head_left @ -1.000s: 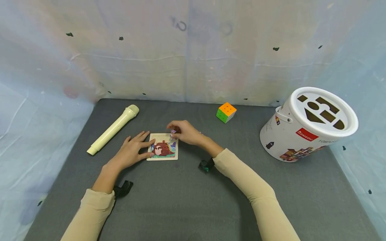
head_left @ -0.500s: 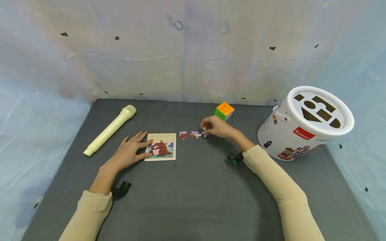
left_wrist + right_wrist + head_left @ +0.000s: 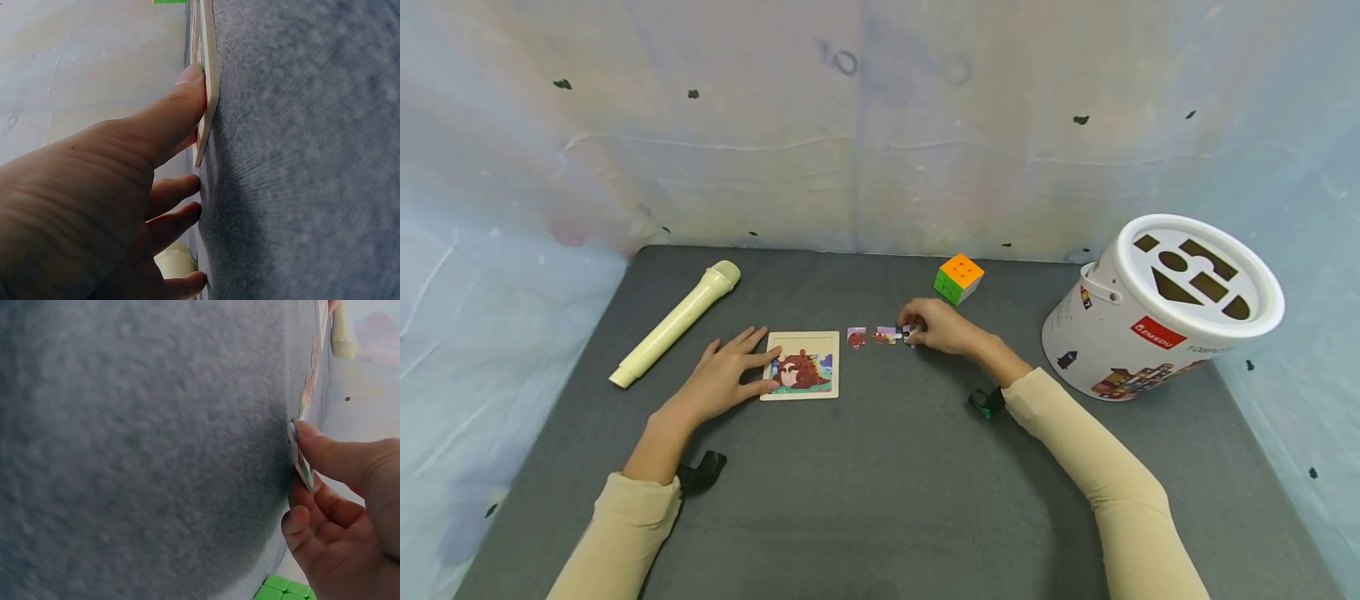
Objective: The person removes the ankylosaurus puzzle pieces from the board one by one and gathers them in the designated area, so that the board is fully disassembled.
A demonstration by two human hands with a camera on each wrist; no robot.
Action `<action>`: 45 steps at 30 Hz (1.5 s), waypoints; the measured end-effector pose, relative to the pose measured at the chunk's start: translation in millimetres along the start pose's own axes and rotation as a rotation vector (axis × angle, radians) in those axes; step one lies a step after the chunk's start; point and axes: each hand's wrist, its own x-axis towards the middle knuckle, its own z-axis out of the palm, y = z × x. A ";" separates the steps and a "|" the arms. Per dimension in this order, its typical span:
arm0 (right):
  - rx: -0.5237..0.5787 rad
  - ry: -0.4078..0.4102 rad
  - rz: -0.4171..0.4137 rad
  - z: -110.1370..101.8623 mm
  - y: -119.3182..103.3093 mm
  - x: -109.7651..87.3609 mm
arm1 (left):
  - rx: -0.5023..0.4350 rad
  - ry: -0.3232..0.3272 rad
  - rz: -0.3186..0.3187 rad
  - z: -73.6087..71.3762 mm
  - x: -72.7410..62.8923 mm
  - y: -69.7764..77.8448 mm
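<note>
A square wooden jigsaw puzzle [image 3: 803, 375] with a red-brown animal picture lies on the dark table; its top strip is bare board. My left hand [image 3: 727, 375] rests at its left edge, fingers spread, the thumb [image 3: 181, 103] pressing on the frame. To the right of the board, two loose puzzle pieces [image 3: 856, 337] lie in a row. At the row's right end my right hand [image 3: 943, 327] pinches another puzzle piece [image 3: 302, 464] between thumb and fingers, tilted and close to the cloth. Fingers partly cover that piece in the head view.
Behind the right hand sits a puzzle cube [image 3: 958, 278], orange on top. A pale yellow toy microphone [image 3: 676, 323] lies at the back left. The large white bucket [image 3: 1150, 333] with a shape-hole lid stands at the right. Plastic sheeting [image 3: 850, 167] hangs around the table.
My right hand has moved right from the board's top corner to the loose pieces, carrying a piece, then come slightly lower. My left hand has stayed on the board.
</note>
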 end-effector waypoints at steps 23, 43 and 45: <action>-0.070 0.027 0.072 -1.4 -4.8 -3.2 | -0.008 -0.005 -0.014 -0.2 -1.4 1.3; 0.002 -0.048 -0.130 47.8 -96.5 58.6 | -0.077 0.029 0.006 3.7 -0.9 -6.0; 0.056 -0.092 -0.158 59.1 -108.6 67.4 | -0.093 0.036 0.005 3.4 -0.7 -6.7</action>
